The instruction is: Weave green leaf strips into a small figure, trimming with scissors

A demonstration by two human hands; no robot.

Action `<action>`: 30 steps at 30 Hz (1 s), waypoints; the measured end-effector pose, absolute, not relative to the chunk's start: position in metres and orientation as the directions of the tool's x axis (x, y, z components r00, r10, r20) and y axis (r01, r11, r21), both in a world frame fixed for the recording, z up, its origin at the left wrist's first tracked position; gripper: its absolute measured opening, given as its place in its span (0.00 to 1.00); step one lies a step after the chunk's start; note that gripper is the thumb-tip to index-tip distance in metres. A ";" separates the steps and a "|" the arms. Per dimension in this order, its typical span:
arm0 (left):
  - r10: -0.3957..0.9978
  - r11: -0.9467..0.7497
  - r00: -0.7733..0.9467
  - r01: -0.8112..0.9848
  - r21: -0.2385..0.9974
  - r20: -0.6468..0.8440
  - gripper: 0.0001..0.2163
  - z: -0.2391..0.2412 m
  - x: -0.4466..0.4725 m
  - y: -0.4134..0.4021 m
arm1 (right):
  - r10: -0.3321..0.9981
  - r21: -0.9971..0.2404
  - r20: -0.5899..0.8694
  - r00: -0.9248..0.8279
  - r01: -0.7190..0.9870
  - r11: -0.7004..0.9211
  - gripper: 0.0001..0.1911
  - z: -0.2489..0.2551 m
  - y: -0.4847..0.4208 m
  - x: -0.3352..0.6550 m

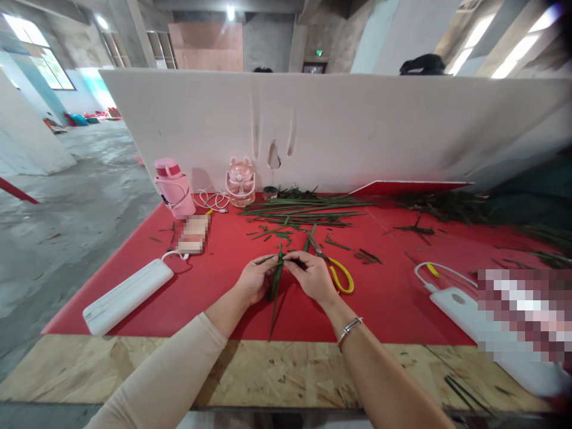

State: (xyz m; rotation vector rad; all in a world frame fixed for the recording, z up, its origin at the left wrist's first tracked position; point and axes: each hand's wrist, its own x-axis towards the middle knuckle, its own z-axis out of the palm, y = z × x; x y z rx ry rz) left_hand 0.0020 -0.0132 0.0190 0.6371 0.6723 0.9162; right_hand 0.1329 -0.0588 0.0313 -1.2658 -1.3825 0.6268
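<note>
Between my two hands is a small bundle of folded green leaf strips [277,274], with one thin end hanging down over the red table cover. My left hand [257,279] pinches it from the left side, its fingers closed around the strips. From the right, my right hand [309,275] grips the upper part of the bundle between thumb and fingers. Scissors with yellow handles [342,277] lie just beyond my right hand, blades pointing away. Cut leaf bits [270,231] are scattered past my fingertips, and long green strips [308,205] lie behind them.
A pink bottle [177,193], a clear pink cup [240,185] and a white power bank [129,295] stand or lie at left. Another white power bank [487,333] with a cable is at right. A white panel [335,131] rises along the back. More leaves [465,208] are heaped at far right.
</note>
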 end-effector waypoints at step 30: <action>0.878 0.437 0.409 -0.477 0.762 -0.248 0.15 0.028 0.002 -0.020 | 0.950 -0.967 0.228 0.213 -0.061 0.246 0.20 0.038 -0.065 0.127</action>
